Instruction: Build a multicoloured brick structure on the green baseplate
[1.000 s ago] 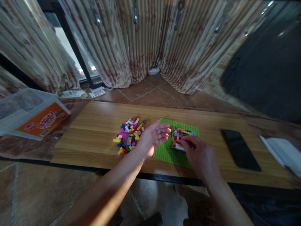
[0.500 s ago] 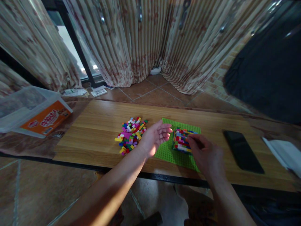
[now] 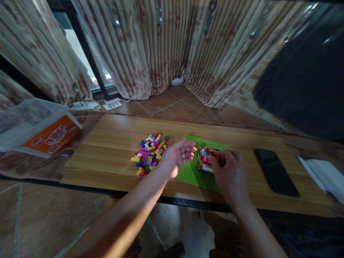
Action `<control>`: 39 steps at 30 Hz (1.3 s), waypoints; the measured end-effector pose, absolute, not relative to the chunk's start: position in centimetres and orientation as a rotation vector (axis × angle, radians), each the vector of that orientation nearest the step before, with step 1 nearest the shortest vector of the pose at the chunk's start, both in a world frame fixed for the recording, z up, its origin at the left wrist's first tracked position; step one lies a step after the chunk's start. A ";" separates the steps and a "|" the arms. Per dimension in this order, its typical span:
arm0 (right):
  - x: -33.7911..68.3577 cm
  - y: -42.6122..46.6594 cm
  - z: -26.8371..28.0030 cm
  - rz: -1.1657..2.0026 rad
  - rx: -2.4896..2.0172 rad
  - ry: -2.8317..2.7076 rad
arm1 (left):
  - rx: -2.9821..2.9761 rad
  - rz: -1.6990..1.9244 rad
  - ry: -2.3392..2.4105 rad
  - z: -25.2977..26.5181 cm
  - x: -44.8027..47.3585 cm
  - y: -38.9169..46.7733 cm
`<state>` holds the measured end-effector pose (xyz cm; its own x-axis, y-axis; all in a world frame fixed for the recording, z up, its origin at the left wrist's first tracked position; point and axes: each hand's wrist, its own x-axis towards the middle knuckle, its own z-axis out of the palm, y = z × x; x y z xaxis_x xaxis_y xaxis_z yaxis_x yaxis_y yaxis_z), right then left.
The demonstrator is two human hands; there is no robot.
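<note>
1. From my end, the largest thing is the run of striped curtains (image 3: 163, 46), hanging beyond the green baseplate (image 3: 189, 175), my landmark here.
2. Next comes the wooden table (image 3: 107, 147), running under the baseplate and out to both sides of it.
3. A dark covered shape (image 3: 303, 82) fills the far right, beyond the baseplate and well apart from it.
4. Well to the left of the baseplate, past the end of the wood, I see a clear plastic tub (image 3: 40, 125) with an orange label.
5. Right of the baseplate lies a black phone (image 3: 276, 172), flat and clear of it; farther right is a white object (image 3: 326, 175) I can't identify.
6. My right hand (image 3: 231, 175) reaches over the baseplate's right side, thumb and fingers bent at the brick build. They block my view of its right part, so I can't tell whether they pinch a brick.
7. My left hand (image 3: 178, 156) hangs at the baseplate's left edge, open, palm showing, holding nothing. It stands between the loose bricks and the build, hiding a strip of the baseplate.
8. The loose bricks (image 3: 147, 157) lie in a mixed-colour heap left of the baseplate, partly behind that hand and wrist.
9. Smallest, the brick build (image 3: 204, 163) sits on the baseplate, a low multicoloured block.
</note>
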<state>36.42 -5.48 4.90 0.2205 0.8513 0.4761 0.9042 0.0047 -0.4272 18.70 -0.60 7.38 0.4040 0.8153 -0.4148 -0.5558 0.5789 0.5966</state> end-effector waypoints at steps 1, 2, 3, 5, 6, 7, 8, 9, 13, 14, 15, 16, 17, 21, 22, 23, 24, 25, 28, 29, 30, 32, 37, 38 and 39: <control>36.4 -5.5 4.9 -0.105 -1.834 -1.633 | 0.395 0.894 0.745 7.4 18.7 -0.6; 36.5 -5.5 4.8 -0.108 -1.833 -1.646 | 0.394 0.894 0.747 7.4 18.7 -0.6; 36.5 -5.5 4.8 -0.114 -1.833 -1.656 | 0.393 0.895 0.751 7.4 18.7 -0.6; 36.5 -5.5 4.7 -0.121 -1.826 -1.679 | 0.392 0.894 0.752 7.5 18.6 -0.6; 36.5 -5.5 4.6 -0.126 -1.817 -1.691 | 0.391 0.894 0.751 7.5 18.6 -0.6; 36.5 -5.5 4.5 -0.133 -1.808 -1.701 | 0.391 0.894 0.750 7.5 18.6 -0.6; 36.5 -5.5 4.4 -0.143 -1.800 -1.713 | 0.391 0.893 0.749 7.4 18.6 -0.6; 36.5 -5.5 4.3 -0.153 -1.794 -1.726 | 0.392 0.891 0.748 7.3 18.6 -0.6; 36.4 -5.4 4.0 -0.154 -1.795 -1.767 | 0.393 0.891 0.750 7.1 18.7 -0.6; 36.4 -5.4 4.1 -0.146 -1.793 -1.761 | 0.392 0.892 0.753 7.1 18.7 -0.6; 36.4 -5.3 4.1 -0.135 -1.786 -1.747 | 0.392 0.893 0.755 7.1 18.7 -0.6; 36.4 -5.3 4.2 -0.116 -1.775 -1.728 | 0.394 0.893 0.758 7.1 18.7 -0.6; 36.4 -5.3 4.4 -0.091 -1.760 -1.696 | 0.395 0.896 0.761 7.1 18.7 -0.6; 36.8 -5.4 5.3 -0.012 -1.743 -1.485 | 0.391 0.941 0.753 7.5 18.1 -0.3; 36.8 -5.4 5.6 -0.018 -1.744 -1.433 | 0.387 0.960 0.745 7.6 17.7 -0.1; 36.7 -5.4 5.9 -0.029 -1.735 -1.395 | 0.382 0.981 0.737 7.8 17.3 0.1; 36.4 -5.4 6.2 -0.040 -1.714 -1.374 | 0.379 1.006 0.734 8.1 16.8 0.4; 36.0 -5.5 6.4 -0.043 -1.682 -1.371 | 0.380 1.036 0.737 8.3 16.3 0.7; 34.0 -5.7 6.5 0.032 -1.555 -1.470 | 0.421 1.156 0.786 9.0 14.2 1.8; 33.1 -5.8 6.4 0.081 -1.510 -1.538 | 0.456 1.202 0.824 9.0 13.3 2.1; 32.2 -5.9 6.1 0.139 -1.468 -1.617 | 0.502 1.244 0.882 9.0 12.5 2.5; 30.5 -6.1 5.5 0.252 -1.415 -1.790 | 0.645 1.324 1.059 8.7 10.6 3.3; 27.5 -6.2 3.8 0.408 -1.391 -2.013 | 1.276 1.251 1.671 7.2 6.3 4.5; 27.1 -6.2 3.6 0.400 -1.372 -2.018 | 1.397 1.189 1.756 7.0 5.7 4.5; 26.8 -6.1 3.4 0.390 -1.348 -2.018 | 1.500 1.122 1.811 6.8 5.2 4.4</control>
<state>26.79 -6.13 3.39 -0.2410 0.8997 0.3640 0.6991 0.4210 -0.5779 5.20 4.42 6.85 -0.2438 0.9640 0.1061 0.5243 0.0389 0.8506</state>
